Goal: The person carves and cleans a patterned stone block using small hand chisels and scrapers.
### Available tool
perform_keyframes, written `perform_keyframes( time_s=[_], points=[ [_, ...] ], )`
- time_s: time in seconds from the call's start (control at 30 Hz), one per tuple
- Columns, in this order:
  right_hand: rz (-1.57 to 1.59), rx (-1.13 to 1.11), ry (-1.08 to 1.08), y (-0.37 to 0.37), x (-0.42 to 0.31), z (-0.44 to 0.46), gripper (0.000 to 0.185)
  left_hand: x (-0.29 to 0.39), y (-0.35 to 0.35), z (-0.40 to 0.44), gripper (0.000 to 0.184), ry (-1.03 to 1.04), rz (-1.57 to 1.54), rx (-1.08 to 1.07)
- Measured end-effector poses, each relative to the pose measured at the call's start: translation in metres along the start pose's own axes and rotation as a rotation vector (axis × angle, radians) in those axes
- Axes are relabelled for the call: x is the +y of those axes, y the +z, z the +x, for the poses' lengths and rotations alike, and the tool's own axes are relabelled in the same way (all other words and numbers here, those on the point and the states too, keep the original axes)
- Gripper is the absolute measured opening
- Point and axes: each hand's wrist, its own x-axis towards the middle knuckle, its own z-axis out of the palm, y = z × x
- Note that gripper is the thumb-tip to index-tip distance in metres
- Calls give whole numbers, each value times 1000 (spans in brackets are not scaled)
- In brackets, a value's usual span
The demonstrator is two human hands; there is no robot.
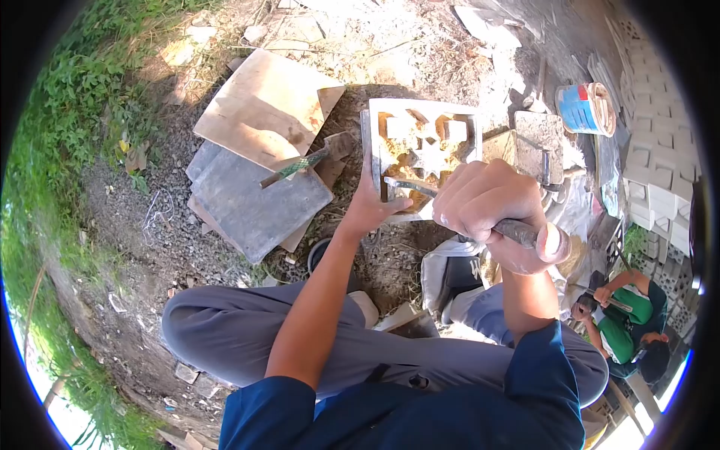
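A square, light grey patterned block (429, 160) with a star-like centre and yellowish, sandy hollows is tilted up in front of me. My left hand (370, 208) is closed on its left edge and lower corner, with the thumb along the bottom side. Wrapped in a fist, my right hand (491, 210) grips the dark handle of a hand tool (517, 232). The tool's narrow metal end lies over the lower part of the block, pointing left. My right hand covers the tool's middle and the block's lower right corner.
Left of the block lie a wooden board (262, 109), grey slabs (259, 202) and a green-handled tool (300, 165). On the right stand a paint bucket (581, 109), a dusty square plate (538, 142) and stacked pale blocks (660, 157). Another person (634, 322) works at the lower right.
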Motion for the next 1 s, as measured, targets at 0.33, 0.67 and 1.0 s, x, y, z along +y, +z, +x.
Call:
perform_keyframes(
  time_s=[0.33,0.67,1.0],
  points=[
    [60,-228,-6,-3,22,17,68,4,-2,2,130,35,115,-4],
    [183,-187,1,-5,6,14,68,-1,-4,11,127,26,135,-7],
    [30,-230,53,-5,30,12,67,11,-2,-3,125,-15,229,17]
  ],
)
